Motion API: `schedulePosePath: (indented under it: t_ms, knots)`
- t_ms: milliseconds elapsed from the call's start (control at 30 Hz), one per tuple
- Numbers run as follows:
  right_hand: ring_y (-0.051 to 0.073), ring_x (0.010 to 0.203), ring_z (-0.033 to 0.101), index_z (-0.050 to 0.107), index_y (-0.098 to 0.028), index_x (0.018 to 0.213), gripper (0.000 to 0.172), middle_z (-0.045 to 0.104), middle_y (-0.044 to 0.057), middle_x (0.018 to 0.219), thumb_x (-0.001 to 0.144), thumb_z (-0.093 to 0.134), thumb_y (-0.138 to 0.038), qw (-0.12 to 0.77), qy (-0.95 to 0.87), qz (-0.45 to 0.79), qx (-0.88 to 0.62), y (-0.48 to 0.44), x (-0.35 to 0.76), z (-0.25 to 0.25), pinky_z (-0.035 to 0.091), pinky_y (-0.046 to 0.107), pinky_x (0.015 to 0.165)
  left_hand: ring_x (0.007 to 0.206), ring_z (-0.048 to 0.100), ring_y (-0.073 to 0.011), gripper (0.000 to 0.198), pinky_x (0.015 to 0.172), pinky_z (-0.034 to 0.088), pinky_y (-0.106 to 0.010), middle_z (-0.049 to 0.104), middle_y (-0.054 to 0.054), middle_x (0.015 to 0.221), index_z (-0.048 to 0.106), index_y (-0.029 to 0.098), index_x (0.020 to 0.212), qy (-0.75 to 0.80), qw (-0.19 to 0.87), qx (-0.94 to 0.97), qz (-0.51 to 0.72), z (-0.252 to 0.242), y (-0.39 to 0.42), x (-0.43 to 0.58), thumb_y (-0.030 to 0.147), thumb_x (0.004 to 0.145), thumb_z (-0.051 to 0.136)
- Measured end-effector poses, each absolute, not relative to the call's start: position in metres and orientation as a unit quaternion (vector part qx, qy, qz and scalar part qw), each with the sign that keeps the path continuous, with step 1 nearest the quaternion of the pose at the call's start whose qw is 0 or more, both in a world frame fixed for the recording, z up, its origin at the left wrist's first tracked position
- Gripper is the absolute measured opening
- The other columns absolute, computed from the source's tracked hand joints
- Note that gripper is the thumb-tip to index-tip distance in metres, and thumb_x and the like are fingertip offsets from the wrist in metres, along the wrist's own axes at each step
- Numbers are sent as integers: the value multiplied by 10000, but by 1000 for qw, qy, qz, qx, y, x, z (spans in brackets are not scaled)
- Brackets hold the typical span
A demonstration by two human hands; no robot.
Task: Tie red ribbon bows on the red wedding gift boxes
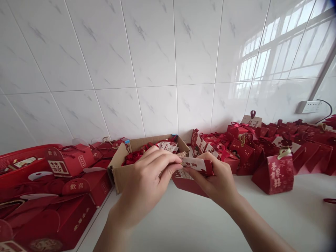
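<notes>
Above the white tabletop, a red gift box (187,183) with a pale printed panel is held in front of me. My right hand (222,178) is closed around its right side, thumb across the front and fingers behind. At the box's upper left, my left hand (147,178) pinches thumb and forefinger together. A tiny gold-coloured bit shows at those fingertips, too small to name. Just behind my left hand is an open cardboard box (119,176) with red ribbon items and a printed card inside. My hands hide part of the gift box.
Red gift boxes (76,210) are piled at the left, near a red tray (44,148). Many triangular red boxes crowd the right rear; one triangular box (275,175) stands forward of them. A white power strip (309,106) is on the tiled wall (154,52) behind.
</notes>
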State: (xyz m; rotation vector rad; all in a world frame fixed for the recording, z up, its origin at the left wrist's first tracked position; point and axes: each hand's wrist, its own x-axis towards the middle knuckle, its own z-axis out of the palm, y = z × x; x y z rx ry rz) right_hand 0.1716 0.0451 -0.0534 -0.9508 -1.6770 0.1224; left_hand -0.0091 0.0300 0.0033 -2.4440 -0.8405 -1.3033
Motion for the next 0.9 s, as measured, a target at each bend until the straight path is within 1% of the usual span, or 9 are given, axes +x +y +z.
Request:
schedulePosePath:
  t_ms: [100, 233, 367, 500, 567, 633, 733, 800, 900]
  knots:
    - [89, 478, 521, 551, -213, 780, 141, 620, -37, 601, 791, 657, -305, 566, -716, 57, -404, 45, 172, -53, 397, 176, 441, 743, 562, -135, 116, 770, 452, -285, 673, 15, 790, 598, 212, 842, -292, 127, -836, -446, 5, 30, -9, 96, 837, 593]
    - [92, 476, 529, 552, -211, 770, 136, 618, -36, 595, 790, 661, -289, 580, -712, 47, -393, 42, 170, -54, 402, 182, 437, 722, 556, -123, 129, 728, 460, -268, 660, 22, 770, 603, 207, 831, -272, 146, -830, -464, 5, 31, -7, 80, 819, 612]
    - [117, 536, 600, 573, -215, 808, 77, 675, -5, 678, 809, 646, -239, 595, -722, 11, -353, 42, 169, -55, 445, 199, 463, 749, 551, -119, 141, 708, 462, -243, 584, 7, 764, 596, 191, 801, -267, 170, -806, -500, 3, 30, -6, 62, 785, 651]
    - [166, 715, 682, 563, -211, 850, 146, 709, 43, 791, 785, 677, -147, 630, -741, -31, -230, 49, 173, -56, 546, 255, 631, 909, 571, -165, 185, 810, 464, -291, 611, -38, 918, 595, 190, 916, -256, 164, -817, -490, 5, 29, -9, 109, 774, 683]
    - [184, 778, 690, 556, -207, 867, 192, 707, 56, 810, 768, 695, -119, 634, -751, -51, -177, 54, 177, -56, 561, 299, 716, 889, 588, -162, 182, 821, 452, -302, 652, -17, 901, 604, 206, 911, -226, 149, -845, -461, 5, 30, -11, 114, 777, 685]
    - [206, 837, 685, 563, -205, 867, 227, 701, 59, 826, 734, 745, -176, 625, -761, -42, -169, 56, 181, -53, 558, 337, 774, 800, 603, -143, 142, 778, 446, -292, 671, 18, 808, 608, 214, 858, -212, 138, -857, -449, 5, 31, -12, 114, 786, 677]
    - [239, 953, 656, 596, -198, 865, 330, 687, 90, 967, 648, 812, -322, 613, -759, 19, -220, 55, 183, -48, 548, 353, 813, 725, 605, -128, 86, 731, 430, -285, 673, 29, 747, 616, 206, 812, -233, 134, -852, -449, 1, 35, -10, 131, 806, 657]
    - [219, 933, 661, 611, -197, 912, 334, 686, 86, 990, 666, 799, -324, 617, -743, 80, -245, 52, 183, -45, 558, 316, 773, 698, 600, -120, 70, 713, 421, -280, 671, 30, 725, 624, 201, 789, -244, 115, -854, -445, -2, 37, -7, 141, 819, 642]
    - [148, 721, 676, 622, -206, 884, 228, 705, 22, 811, 712, 767, -242, 619, -732, 185, -216, 48, 182, -42, 555, 223, 604, 673, 589, -113, 79, 697, 421, -269, 663, 26, 694, 643, 196, 764, -247, 60, -859, -444, -4, 36, -3, 137, 816, 641]
